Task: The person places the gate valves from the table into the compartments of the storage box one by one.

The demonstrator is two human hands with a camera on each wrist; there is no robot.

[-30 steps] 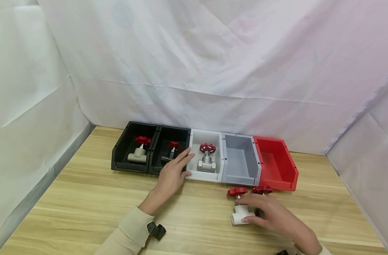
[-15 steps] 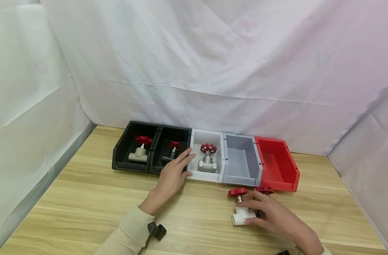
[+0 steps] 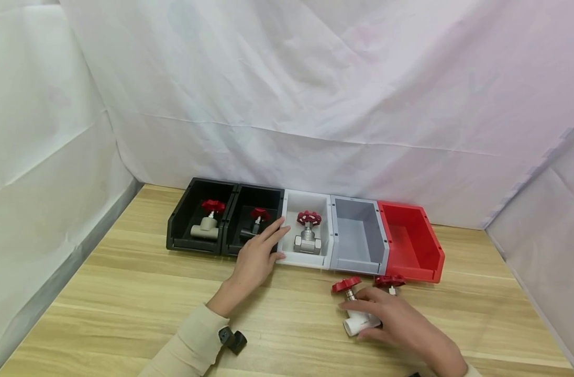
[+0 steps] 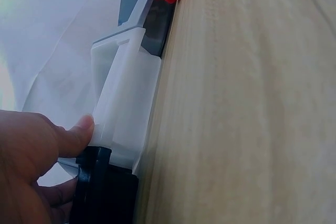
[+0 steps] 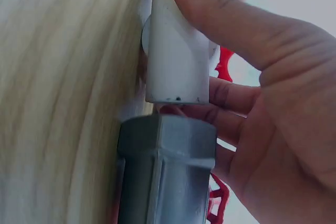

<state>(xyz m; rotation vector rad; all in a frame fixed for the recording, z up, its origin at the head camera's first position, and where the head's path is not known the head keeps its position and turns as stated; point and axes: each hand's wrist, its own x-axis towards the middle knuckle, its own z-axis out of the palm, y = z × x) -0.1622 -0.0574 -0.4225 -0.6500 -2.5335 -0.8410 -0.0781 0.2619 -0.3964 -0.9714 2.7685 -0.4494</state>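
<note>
My right hand (image 3: pixel 400 322) pinches a white plastic valve (image 3: pixel 359 320) with a red handwheel (image 3: pixel 346 284), between thumb and fingers; the valve leans left, low over the table. In the right wrist view, the thumb lies on its white pipe body (image 5: pixel 178 61). Right beside that is a grey metal valve (image 5: pixel 168 166); the head view shows its dark red handwheel (image 3: pixel 389 281), with its body mostly hidden by the hand. My left hand (image 3: pixel 255 259) rests fingers extended over the border of a black bin (image 3: pixel 230 250) and the white bin (image 3: pixel 306 260), thumb at the front rim.
Bins stand in a row at the back. The far-left black bin (image 3: pixel 179 244) holds a beige valve (image 3: pixel 205 229), the second a dark valve (image 3: pixel 257 225), the white one a steel valve (image 3: pixel 308 242). A grey bin (image 3: pixel 357 241) and a red bin (image 3: pixel 414 273) follow rightward.
The white valve has tipped from upright to leaning left, its handwheel shifting left and its pipe end turning. My right hand moved with it. The left hand has stayed in place.
</note>
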